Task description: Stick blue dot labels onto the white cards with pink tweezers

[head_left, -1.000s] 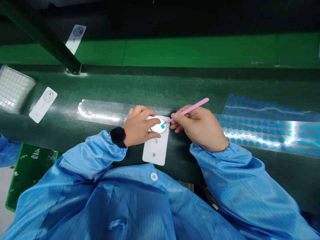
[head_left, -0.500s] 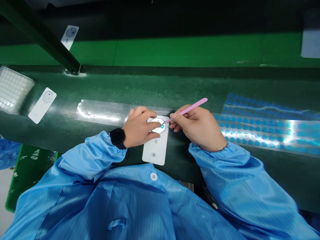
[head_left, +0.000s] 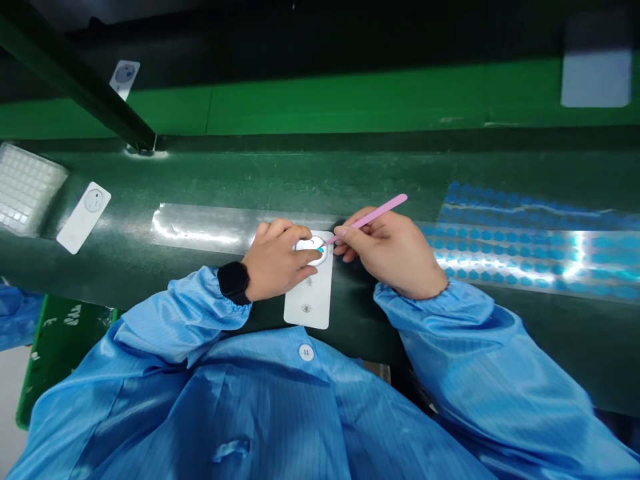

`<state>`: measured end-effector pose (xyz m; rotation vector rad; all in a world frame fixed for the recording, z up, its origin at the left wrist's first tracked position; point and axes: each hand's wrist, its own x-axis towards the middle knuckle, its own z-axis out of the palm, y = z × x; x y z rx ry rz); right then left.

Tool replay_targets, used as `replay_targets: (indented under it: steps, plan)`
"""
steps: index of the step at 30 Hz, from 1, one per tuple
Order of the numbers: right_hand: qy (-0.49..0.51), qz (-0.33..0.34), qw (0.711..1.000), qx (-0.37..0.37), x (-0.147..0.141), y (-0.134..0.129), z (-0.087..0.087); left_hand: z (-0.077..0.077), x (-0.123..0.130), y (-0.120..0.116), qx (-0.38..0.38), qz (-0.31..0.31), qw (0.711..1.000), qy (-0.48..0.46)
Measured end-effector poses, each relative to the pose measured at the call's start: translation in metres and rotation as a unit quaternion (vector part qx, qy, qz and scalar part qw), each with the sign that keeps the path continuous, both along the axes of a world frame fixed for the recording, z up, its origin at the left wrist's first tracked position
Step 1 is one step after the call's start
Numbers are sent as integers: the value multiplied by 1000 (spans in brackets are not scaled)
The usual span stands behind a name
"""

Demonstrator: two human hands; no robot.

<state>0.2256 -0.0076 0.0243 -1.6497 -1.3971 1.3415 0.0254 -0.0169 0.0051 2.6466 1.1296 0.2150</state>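
A white rectangular panel [head_left: 319, 293] with rounded corners lies on the green bench in front of me. At its far end is a round part, with a small blue piece [head_left: 321, 250] on it. My left hand [head_left: 280, 259] grips the panel from the left side, its index finger pressed on the round part beside the blue piece. Between the thumb and fingers of my right hand [head_left: 390, 250] is a slim pink-handled tool [head_left: 377, 212]. Its thin tip reaches to the blue piece; whether it touches cannot be made out.
Clear sheets with rows of blue dots [head_left: 500, 257] lie to the right. A transparent strip [head_left: 200, 227] stretches out on the left. Farther left are another white panel [head_left: 83, 220] and a clear tray of white pieces [head_left: 27, 187]. A green post [head_left: 100, 93] rises at the back left.
The view has shifted slightly. The tool's tip stays at the blue piece, and my left index finger covers part of it. Another white panel beyond the bench has shifted a little leftward in view.
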Motion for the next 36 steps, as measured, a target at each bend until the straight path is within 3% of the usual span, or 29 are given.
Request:
replay_targets:
  steps: [8,15,20,36]
  plan:
    - [-2,-8,1000,-7,-1,1,0,0,-1,-1,6,5,1000,14]
    - [88,-57,994,-20,1,3,-4,0,-2,-2,20,1,1000,17]
    - [91,-63,993,-33,1,4,-4,3,-3,-2,18,1,999,37]
    - [69,-30,997,-24,1,5,1,10,-1,-8,34,2,998,57]
